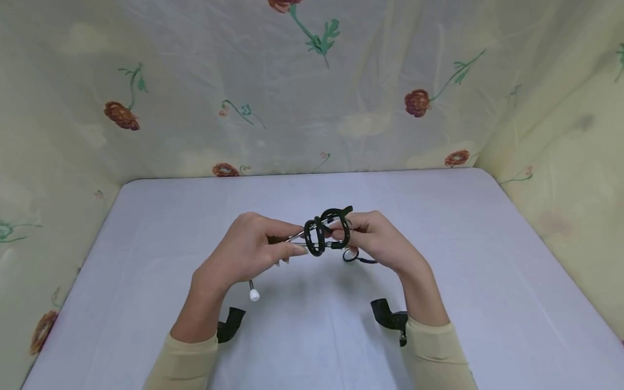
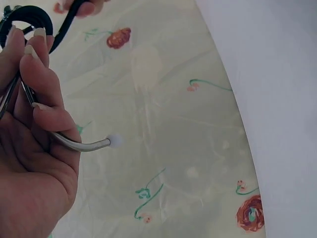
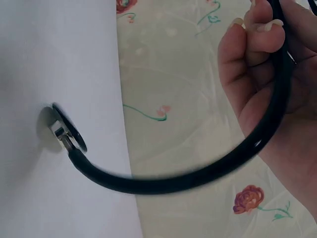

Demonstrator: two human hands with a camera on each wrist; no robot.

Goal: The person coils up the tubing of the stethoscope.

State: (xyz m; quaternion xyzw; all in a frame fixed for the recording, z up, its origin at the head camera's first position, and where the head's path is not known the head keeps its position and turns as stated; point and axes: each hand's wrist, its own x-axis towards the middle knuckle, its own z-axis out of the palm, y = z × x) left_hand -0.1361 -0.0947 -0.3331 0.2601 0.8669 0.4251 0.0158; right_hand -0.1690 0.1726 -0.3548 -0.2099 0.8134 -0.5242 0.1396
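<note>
A stethoscope with black tubing is held up over the table between both hands. My left hand grips its metal ear tubes between thumb and fingers. One tube sticks out past the fingers, ending in a white ear tip. The tubing is looped around the ear tubes just beyond the left fingertips. On the other side my right hand pinches the black tubing. From it the tail curves down to the chest piece, which hangs close over the white surface in the right wrist view.
A white-covered table lies below the hands. Behind it and at the sides hangs a pale curtain with printed red flowers. Black curved pieces stick out near both wrists, beside beige sleeves.
</note>
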